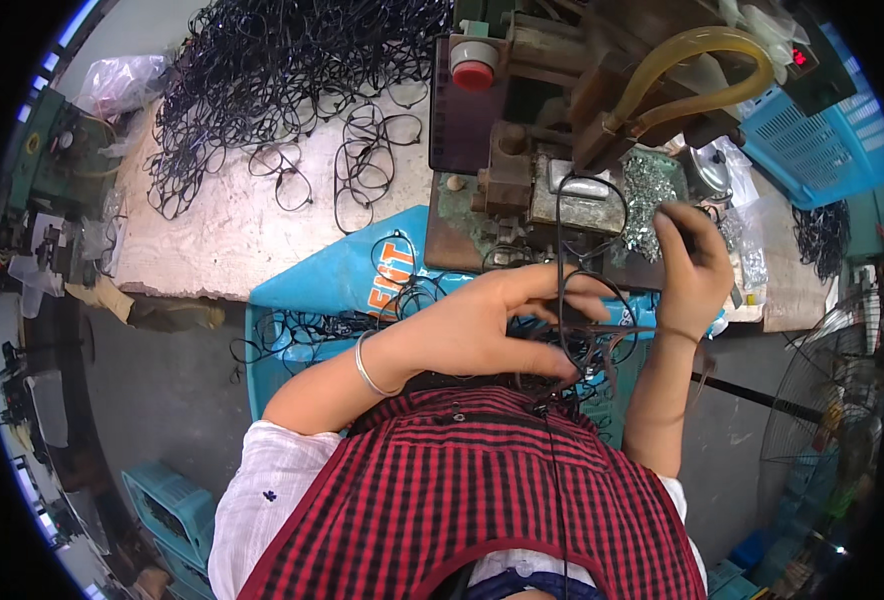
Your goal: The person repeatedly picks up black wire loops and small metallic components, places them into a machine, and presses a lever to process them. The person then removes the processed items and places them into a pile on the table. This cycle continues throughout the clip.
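Note:
My left hand (pixel 472 325) is at the middle, fingers curled around a thin black cord loop (pixel 559 225). The loop rises in front of the press's metal block, and its lower strands run between the thumb and fingers. Dark cord strands cross from there toward my right wrist. My right hand (pixel 697 270) is raised at the near edge of a pile of small shiny metal pieces (pixel 647 190). Its thumb and fingertips are bent together; whatever may be between them is too small to make out. More black cords (pixel 312 325) lie in a blue bin below my hands.
The press (pixel 522 165) stands ahead, with a red push button (pixel 472 74) and a yellowish hose (pixel 707 40). A tangled heap of black cord loops (pixel 292 70) covers the table's far left. Blue plastic sheeting (pixel 332 265) drapes the front edge. A blue basket (pixel 817 150) stands right.

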A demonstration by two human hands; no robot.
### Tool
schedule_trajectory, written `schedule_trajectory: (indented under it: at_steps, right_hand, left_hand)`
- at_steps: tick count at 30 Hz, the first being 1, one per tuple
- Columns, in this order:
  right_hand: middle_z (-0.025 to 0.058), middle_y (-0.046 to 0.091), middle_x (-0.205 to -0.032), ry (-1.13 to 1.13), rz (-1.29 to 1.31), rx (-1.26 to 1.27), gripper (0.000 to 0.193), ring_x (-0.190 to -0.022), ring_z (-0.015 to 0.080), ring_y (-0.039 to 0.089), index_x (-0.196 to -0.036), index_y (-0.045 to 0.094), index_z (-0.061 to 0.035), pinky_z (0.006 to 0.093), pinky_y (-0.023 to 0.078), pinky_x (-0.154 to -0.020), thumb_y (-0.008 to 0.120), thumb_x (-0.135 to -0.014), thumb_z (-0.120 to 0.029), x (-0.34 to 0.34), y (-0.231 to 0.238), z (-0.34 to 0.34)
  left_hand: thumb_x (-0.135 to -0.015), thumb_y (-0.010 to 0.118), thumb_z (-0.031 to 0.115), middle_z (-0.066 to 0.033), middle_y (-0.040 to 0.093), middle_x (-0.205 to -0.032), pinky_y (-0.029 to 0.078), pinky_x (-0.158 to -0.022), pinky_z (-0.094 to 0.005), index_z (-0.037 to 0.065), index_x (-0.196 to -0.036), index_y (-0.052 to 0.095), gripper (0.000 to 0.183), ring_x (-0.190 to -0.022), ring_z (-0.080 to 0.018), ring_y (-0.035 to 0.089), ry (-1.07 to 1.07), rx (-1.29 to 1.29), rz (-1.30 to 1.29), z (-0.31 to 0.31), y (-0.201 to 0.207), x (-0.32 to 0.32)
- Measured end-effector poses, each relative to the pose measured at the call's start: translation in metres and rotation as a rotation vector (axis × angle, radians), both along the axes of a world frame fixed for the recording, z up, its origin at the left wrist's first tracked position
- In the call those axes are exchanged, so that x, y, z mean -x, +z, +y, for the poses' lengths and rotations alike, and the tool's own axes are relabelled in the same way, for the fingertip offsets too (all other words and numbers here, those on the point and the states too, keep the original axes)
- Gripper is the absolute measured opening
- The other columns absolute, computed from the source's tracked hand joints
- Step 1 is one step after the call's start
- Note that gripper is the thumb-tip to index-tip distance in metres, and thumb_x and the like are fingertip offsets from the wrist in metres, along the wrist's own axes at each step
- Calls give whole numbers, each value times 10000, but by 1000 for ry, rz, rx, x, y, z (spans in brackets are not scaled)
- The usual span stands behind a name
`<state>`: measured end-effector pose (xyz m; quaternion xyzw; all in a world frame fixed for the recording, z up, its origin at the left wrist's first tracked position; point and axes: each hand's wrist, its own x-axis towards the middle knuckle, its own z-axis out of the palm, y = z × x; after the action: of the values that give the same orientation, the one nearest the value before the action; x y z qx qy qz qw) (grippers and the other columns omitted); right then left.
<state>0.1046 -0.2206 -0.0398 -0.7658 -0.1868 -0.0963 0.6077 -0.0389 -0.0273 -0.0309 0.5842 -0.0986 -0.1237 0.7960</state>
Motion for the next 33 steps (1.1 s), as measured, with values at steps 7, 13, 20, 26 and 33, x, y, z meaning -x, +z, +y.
schedule_trajectory:
  at_steps: [7,13,20,26,33]
  right_hand:
    - [44,718,-909,237,131,-180,422,-869,87,638,-1204,613,35,227,493,-818,773,-817,-13,-6,27,56]
    - [22,693,-849,293,225,-291,527,-879,80,628,-1272,546,57,221,483,-826,778,-801,2,-3,29,58]
    - [39,688,-887,350,304,-496,512,-872,88,631,-1269,520,65,225,488,-801,754,-816,25,4,26,66]
    - [47,703,-899,370,368,-513,492,-848,84,638,-1250,529,62,223,502,-785,747,-810,35,5,27,73]
    - [53,692,-916,319,273,-406,511,-889,87,634,-1265,525,62,242,499,-863,740,-802,51,13,38,74]
  left_hand:
    - [-1081,528,211,-97,711,-1169,554,-807,-285,-5,-1371,581,366,-1049,-147,667,-16,362,53,-22,-14,-4]
    - [-1041,603,263,-49,741,-924,467,-633,-211,4,-1161,714,306,-830,-104,668,-180,216,109,-4,-10,-19]
    - [-821,725,-43,-196,745,-971,558,-682,-309,-29,-912,727,93,-798,-251,703,187,-177,-728,22,27,19]
    - [-884,647,-102,-172,660,-959,567,-867,-413,2,-1112,489,297,-902,-274,666,835,-248,-856,52,83,-14]
    - [-923,684,-59,-126,684,-1063,560,-909,-325,-1,-1066,546,207,-998,-217,703,911,-146,-773,66,75,-48]
